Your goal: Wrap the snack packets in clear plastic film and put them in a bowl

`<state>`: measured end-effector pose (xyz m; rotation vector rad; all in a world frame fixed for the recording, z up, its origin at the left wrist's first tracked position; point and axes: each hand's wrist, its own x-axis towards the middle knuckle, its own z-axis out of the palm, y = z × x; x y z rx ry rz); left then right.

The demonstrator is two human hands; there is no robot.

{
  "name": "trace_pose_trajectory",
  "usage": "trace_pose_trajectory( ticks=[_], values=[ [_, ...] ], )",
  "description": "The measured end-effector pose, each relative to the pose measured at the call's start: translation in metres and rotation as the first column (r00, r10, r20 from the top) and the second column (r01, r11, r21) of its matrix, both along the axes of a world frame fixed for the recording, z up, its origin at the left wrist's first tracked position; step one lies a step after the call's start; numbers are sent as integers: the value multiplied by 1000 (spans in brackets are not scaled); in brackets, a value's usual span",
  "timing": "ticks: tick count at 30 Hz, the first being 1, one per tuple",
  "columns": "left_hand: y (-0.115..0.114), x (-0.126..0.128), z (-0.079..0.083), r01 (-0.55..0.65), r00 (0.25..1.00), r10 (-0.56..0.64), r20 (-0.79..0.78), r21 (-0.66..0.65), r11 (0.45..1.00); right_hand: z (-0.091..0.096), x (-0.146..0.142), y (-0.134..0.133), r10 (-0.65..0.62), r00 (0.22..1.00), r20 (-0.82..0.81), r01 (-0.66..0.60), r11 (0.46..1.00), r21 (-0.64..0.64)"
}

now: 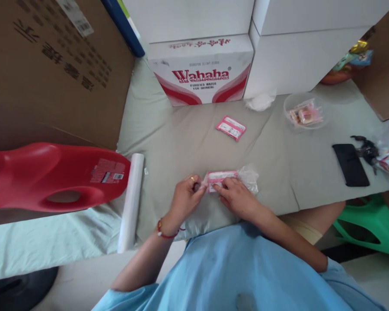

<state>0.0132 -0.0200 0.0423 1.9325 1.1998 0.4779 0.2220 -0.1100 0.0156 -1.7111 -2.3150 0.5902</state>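
Observation:
A pink-and-white packet [222, 175] lies in a clear plastic bag [250, 178] near the front edge of the cloth-covered table [181, 147]. My left hand [186, 196] pinches the bag's left end between thumb and fingers. Across the packet's lower part rests my right hand [238, 196], its fingers stretched over it and pressing on top, not wrapped round it. Part of the packet is hidden under those fingers. Farther back, a second pink-and-white packet [231, 128] lies flat, apart from both hands.
To the left are a red jug [58, 172] on its side, a white roll [132, 203] and a large cardboard box [52, 86]. A Wahaha carton [202, 77] stands behind. On the right are a plastic bowl [288, 112] with small packets, a phone [350, 165] and a green stool [372, 224].

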Motion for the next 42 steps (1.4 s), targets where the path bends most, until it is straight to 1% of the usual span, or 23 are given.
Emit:
trace_pose_trajectory(
  ticks=[2,5,8,10,11,12,14,16,17,18,19,22,24,27,30,32,33,35,36,37,38,39,42],
  values=[
    [-11,23,1,15,998,-17,54,30,999,-2,-1,0,-15,1000,-24,15,1000,-9],
    [-22,51,-7,117,985,-124,118,61,991,-1,3,-5,-24,996,-85,24,1000,-1],
    [-26,56,-21,192,973,-203,107,104,976,8,19,-23,33,985,-170,-32,999,11],
    [-28,51,-28,228,968,-240,79,137,964,16,35,-38,80,969,-235,-91,995,-33],
    [-29,48,-30,242,965,-253,66,149,959,19,44,-45,76,959,-275,-97,993,-63],
    [-30,45,-32,251,963,-263,57,159,955,22,52,-50,34,950,-309,-62,995,-82],
    [-30,43,-34,257,962,-269,51,171,951,25,65,-53,-137,930,-340,130,991,-46],
    [-30,44,-35,250,963,-263,52,180,951,23,72,-46,-307,896,-320,344,937,66],
    [-30,45,-36,246,964,-259,53,184,952,20,73,-38,-344,892,-294,391,913,116],
    [-30,46,-36,241,966,-254,52,185,953,16,73,-30,-340,902,-264,385,912,140],
    [-30,47,-37,237,967,-250,50,185,954,12,73,-21,-297,925,-237,335,932,139],
    [-31,46,-37,226,969,-239,61,170,959,-1,74,-5,-100,972,-213,121,989,86],
    [-31,45,-36,219,968,-233,87,149,964,-6,78,-9,-29,972,-234,50,995,82],
    [-30,45,-34,216,967,-230,112,126,968,-8,90,-29,-46,971,-235,66,995,79],
    [-32,48,-34,257,962,-268,53,162,953,-4,101,-46,-43,962,-268,63,996,66],
    [-36,50,-37,303,952,-303,-34,220,927,0,104,-48,-114,947,-299,143,987,75],
    [-39,50,-39,322,947,-311,-81,248,914,1,104,-45,-197,937,-287,233,968,95],
    [-46,51,-43,345,937,-309,-165,287,894,-1,101,-36,-396,895,-205,431,887,165],
    [-49,51,-45,353,932,-304,-200,298,887,-3,98,-31,-465,872,-151,488,849,202],
    [-53,51,-47,359,927,-297,-231,308,881,-6,95,-26,-496,862,-102,506,832,229],
    [-56,51,-48,363,922,-288,-260,317,876,-8,93,-23,-491,869,-62,491,839,234],
    [-58,51,-49,364,918,-276,-286,324,873,-10,91,-20,-461,886,-39,458,861,222],
    [-64,52,-49,369,906,-256,-338,332,868,-7,88,-20,-383,921,-67,388,906,166]
  ],
)
